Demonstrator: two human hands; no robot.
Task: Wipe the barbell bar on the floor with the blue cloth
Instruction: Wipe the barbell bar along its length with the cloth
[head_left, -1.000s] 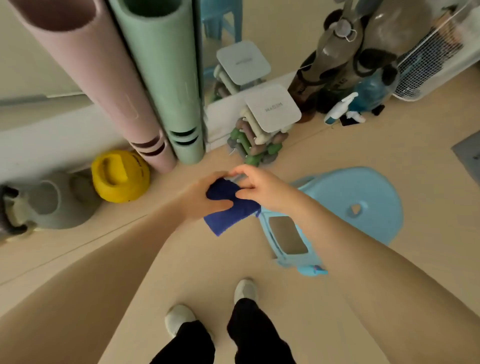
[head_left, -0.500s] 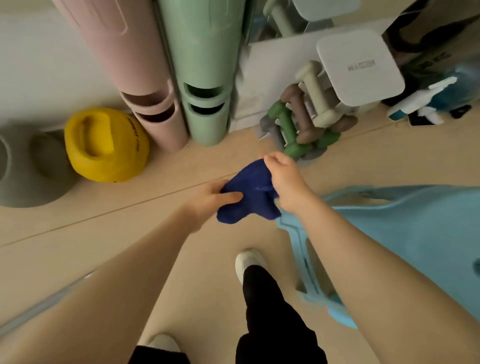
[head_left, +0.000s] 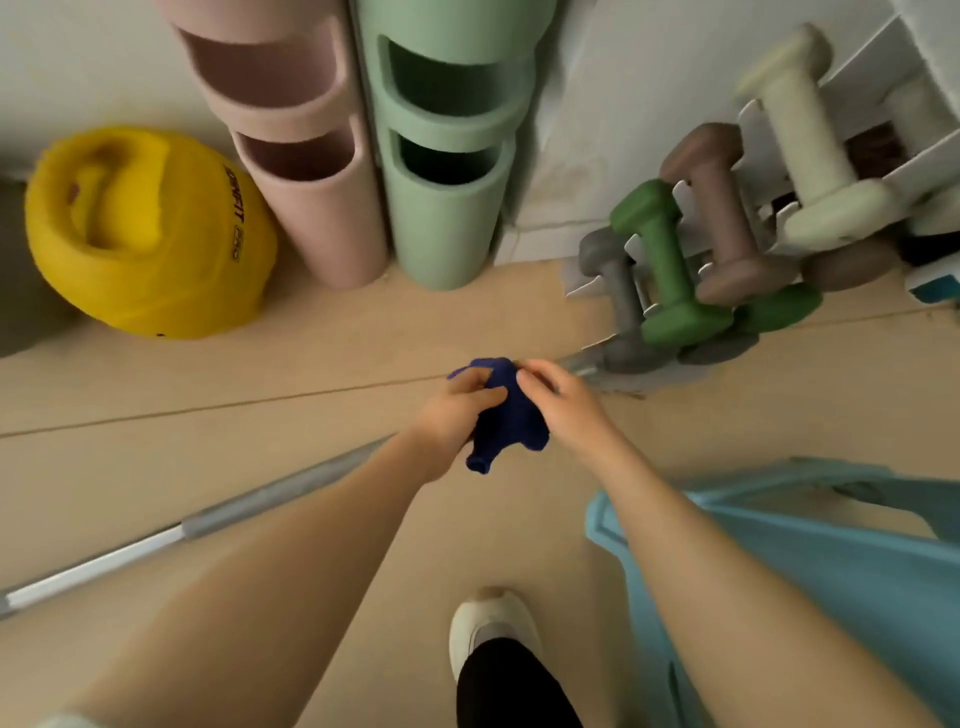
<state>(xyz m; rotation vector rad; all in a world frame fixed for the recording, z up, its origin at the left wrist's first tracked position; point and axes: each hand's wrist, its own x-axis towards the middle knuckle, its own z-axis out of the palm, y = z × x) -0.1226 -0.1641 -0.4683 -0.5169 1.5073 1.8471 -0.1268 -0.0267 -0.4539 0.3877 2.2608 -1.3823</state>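
Note:
The blue cloth (head_left: 511, 415) is bunched up between both hands, above the floor. My left hand (head_left: 454, 410) grips its left side, thumb across the top. My right hand (head_left: 558, 402) pinches its right side with curled fingers. The barbell bar (head_left: 208, 522) lies on the wooden floor, a silver and grey rod running from the lower left edge up toward my hands; my left forearm hides its middle. Its far end (head_left: 584, 361) shows just right of my right hand, at the foot of the dumbbell rack.
A rack of coloured dumbbells (head_left: 727, 249) stands at the right by the wall. Pink (head_left: 306, 182) and green (head_left: 447, 171) foam rollers stand at the wall, a yellow kettlebell (head_left: 140, 234) at the left. A light blue stool (head_left: 805, 571) is at the lower right, my shoe (head_left: 491, 629) below.
The view has dropped closer to the floor and the bar has come into sight at the left. Both hands have bunched the cloth tighter and lowered it toward the bar.

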